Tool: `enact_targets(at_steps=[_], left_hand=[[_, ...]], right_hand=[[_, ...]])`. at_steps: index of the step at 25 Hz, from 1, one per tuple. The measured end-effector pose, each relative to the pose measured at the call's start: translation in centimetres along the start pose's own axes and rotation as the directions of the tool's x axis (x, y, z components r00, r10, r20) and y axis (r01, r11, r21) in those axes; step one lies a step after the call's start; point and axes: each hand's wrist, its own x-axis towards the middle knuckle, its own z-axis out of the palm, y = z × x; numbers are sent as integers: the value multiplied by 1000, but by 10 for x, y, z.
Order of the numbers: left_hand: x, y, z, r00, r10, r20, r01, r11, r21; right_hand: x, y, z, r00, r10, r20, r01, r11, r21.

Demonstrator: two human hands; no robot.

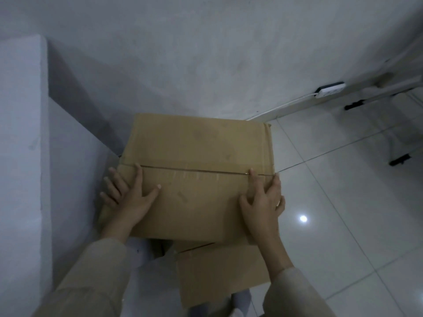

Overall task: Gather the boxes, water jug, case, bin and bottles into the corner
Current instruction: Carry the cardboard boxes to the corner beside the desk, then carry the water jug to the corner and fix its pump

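Note:
A large brown cardboard box (196,145) stands on the white tiled floor, pushed up to the grey walls where they meet. My left hand (130,193) lies on its top left edge, thumb and index finger flat on the lid and the other fingers reaching past the side. On the top right edge rests my right hand (263,197), index finger at the lid's seam and outer fingers over the side. A smaller cardboard box (219,271) sits just below the large one, close to my feet. No jug, case, bin or bottles are in view.
A grey wall block (23,133) juts out on the left, right beside the box. A white power strip (329,89) with its cable runs along the base of the far wall. Black furniture feet (399,159) stand at the right. Bare tiles (332,213) stretch to the right.

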Motion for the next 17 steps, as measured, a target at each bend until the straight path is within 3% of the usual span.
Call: enact_targets(at_steps=[5, 9, 14, 17], left_hand=[[-31, 26, 29, 981, 189, 43, -192, 975, 111], [-70, 51, 54, 912, 394, 115, -408, 900, 150], [-138, 101, 52, 789, 570, 228, -583, 812, -13], [-182, 143, 35, 678, 694, 241, -684, 716, -140]], right_hand=[[-12, 10, -2, 999, -14, 33, 15, 1000, -22], [-30, 30, -19, 997, 48, 54, -51, 998, 47], [-80, 60, -80, 988, 150, 40, -155, 967, 203], [-115, 66, -139, 988, 144, -51, -121, 941, 317]])
